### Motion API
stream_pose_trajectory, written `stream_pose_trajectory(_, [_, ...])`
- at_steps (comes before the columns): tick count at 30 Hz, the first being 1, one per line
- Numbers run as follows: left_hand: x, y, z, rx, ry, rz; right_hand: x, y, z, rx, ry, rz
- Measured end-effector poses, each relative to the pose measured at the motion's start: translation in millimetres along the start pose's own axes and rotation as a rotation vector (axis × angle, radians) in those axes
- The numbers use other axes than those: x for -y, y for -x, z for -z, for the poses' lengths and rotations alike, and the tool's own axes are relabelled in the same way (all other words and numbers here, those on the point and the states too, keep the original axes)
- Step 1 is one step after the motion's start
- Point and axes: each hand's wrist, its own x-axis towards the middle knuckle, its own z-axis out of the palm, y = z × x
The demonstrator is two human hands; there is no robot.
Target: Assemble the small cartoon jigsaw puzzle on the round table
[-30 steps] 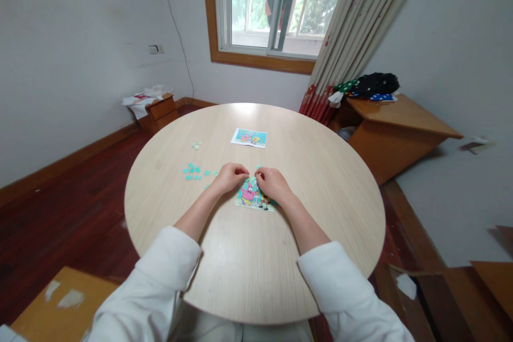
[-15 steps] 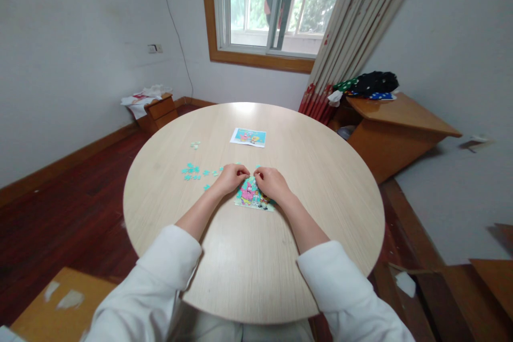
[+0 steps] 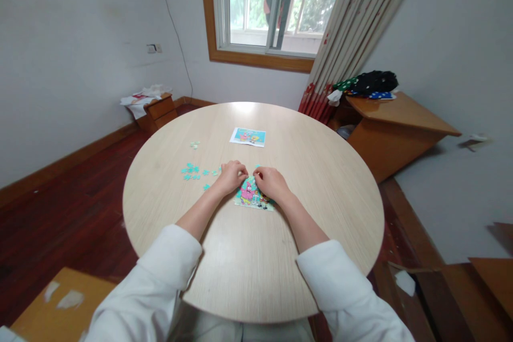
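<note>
A small, partly assembled cartoon jigsaw puzzle (image 3: 251,197) lies on the round light-wood table (image 3: 320,181). My left hand (image 3: 231,176) and my right hand (image 3: 270,181) rest on its far edge, fingertips curled and nearly meeting over the top of the puzzle. Both are closed in a pinch; what they hold is too small to make out. Several loose turquoise pieces (image 3: 193,171) are scattered to the left of my left hand.
A printed reference picture (image 3: 248,137) lies farther back on the table. Two pale pieces (image 3: 195,145) sit apart at the left. A wooden desk (image 3: 395,128) with clothes stands at the right, a small cabinet (image 3: 158,109) at the left, a cardboard box (image 3: 52,304) near me.
Both hands stay at the puzzle's far edge; the fingertips shifted only slightly. The view drifted a little.
</note>
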Motion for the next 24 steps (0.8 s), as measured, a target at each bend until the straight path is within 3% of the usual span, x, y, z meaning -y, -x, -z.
stream_pose_trajectory(8, [6.7, 3.7, -4.3, -0.039, 0.075, 0.003, -0.8, -0.3, -0.7, 0.005, 0.003, -0.005])
stream_pose_trajectory(12, [12.4, 3.5, 1.9, -0.176, 0.173, 0.083, -0.8, -0.4, -0.5, 0.005, -0.003, 0.001])
stream_pose_trajectory(17, [25.9, 2.1, 18.2, -0.310, 0.099, 0.212, -1.0, -0.5, 0.4, 0.018, 0.000, 0.001])
stream_pose_trajectory(24, [45.4, 1.6, 32.5, -0.282, -0.061, 0.389, -2.0, 0.2, 2.4, 0.019, 0.002, 0.001])
